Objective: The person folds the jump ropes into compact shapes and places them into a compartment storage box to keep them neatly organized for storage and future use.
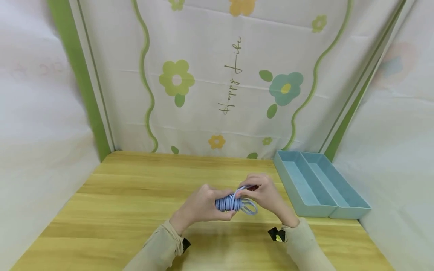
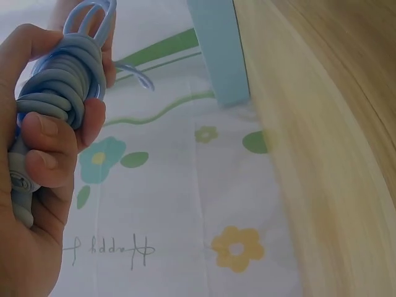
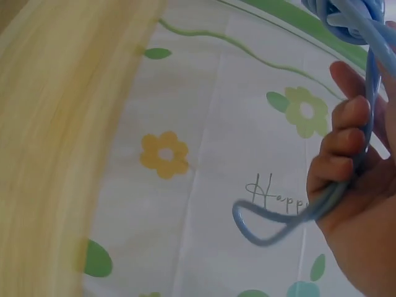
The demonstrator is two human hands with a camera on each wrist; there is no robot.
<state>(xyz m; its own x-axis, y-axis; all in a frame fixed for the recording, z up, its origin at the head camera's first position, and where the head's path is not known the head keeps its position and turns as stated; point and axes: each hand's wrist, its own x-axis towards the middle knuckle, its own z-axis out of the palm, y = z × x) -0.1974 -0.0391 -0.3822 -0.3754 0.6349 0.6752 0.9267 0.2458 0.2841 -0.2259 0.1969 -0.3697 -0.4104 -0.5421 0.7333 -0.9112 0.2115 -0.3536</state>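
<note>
A light blue cord (image 1: 228,203) is wound into a tight bundle above the table. My left hand (image 1: 203,206) grips this bundle, and in the left wrist view the fingers curl round the coils (image 2: 67,77). Small loops of cord stick out of the bundle's right end. With my right hand (image 1: 262,192) I hold a doubled free length of the cord beside that end. In the right wrist view the fingers curl round this length, and a bent loop (image 3: 291,218) hangs out past the little-finger side of the hand.
A light blue tray (image 1: 335,206) with two long compartments stands at the right back of the wooden table (image 1: 135,188). Behind the table hangs a white curtain (image 1: 203,116) with flower prints, and white cloth walls close both sides.
</note>
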